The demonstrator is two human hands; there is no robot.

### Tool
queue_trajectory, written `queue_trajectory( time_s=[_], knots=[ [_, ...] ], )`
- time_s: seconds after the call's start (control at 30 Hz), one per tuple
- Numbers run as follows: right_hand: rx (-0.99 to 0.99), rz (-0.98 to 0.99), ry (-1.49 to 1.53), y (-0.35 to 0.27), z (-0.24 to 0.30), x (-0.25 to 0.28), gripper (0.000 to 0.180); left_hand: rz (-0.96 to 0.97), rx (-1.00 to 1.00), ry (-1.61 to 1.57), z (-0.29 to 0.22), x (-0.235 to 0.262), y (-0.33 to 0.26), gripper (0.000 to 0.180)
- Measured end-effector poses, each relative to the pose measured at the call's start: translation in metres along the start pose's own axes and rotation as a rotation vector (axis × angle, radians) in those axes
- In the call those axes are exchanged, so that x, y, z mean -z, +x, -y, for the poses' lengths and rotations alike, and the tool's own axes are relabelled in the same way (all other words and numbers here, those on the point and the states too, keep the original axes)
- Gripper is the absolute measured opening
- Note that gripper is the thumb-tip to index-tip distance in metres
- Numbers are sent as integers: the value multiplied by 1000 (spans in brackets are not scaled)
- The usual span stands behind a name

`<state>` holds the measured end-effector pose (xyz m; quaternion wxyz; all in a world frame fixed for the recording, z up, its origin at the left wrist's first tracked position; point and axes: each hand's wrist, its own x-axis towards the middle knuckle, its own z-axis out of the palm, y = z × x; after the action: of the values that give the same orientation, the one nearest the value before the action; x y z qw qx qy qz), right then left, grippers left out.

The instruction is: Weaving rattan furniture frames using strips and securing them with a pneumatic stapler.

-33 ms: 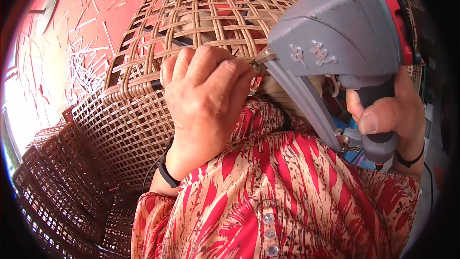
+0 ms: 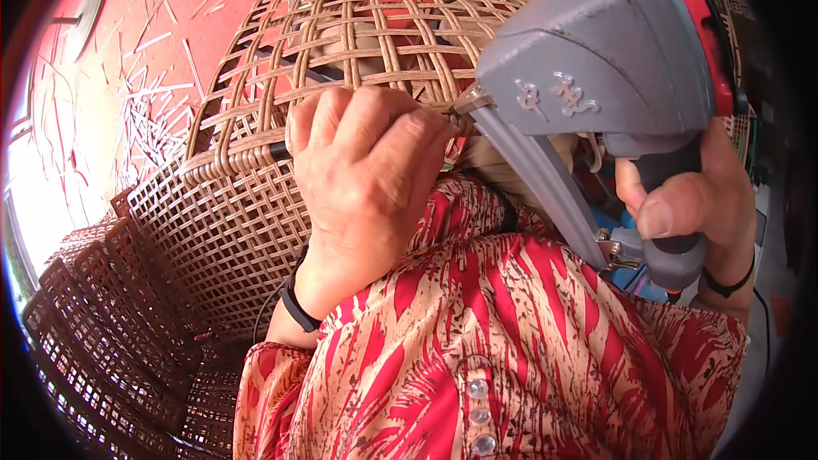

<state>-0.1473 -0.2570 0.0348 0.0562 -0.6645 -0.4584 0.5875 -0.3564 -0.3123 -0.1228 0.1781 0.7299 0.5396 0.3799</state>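
Left hand (image 2: 366,179) is gripping the woven rattan basket (image 2: 341,43) at its rim, fingers curled tight. Right hand (image 2: 690,204) is holding a grey staple gun (image 2: 596,77) (red-backed), nose touching the weave w/ basket centre-frame.

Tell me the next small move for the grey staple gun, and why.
Probably squeeze the trigger: the grey pistol-shaped staple gun in the right hand already has its nose against the tan woven rattan basket, right beside the left hand pressing the weave.
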Motion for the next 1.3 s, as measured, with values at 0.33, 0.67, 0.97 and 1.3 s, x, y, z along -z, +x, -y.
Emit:
queue_trajectory(
  time_s=[0.33,0.67,0.97,1.3],
  knots=[
    [-72,51,-26,-1,12,-6,71,-188,-305,49,24,-15,-12,24],
    [-83,164,13,18,15,16,75,-120,-226,-55,15,-7,-10,24],
    [-202,-20,36,18,40,-2,50,-196,-297,10,23,-19,-11,25],
    [-193,-43,-156,20,65,-11,49,-225,-301,25,27,-22,-11,25]
  ],
)
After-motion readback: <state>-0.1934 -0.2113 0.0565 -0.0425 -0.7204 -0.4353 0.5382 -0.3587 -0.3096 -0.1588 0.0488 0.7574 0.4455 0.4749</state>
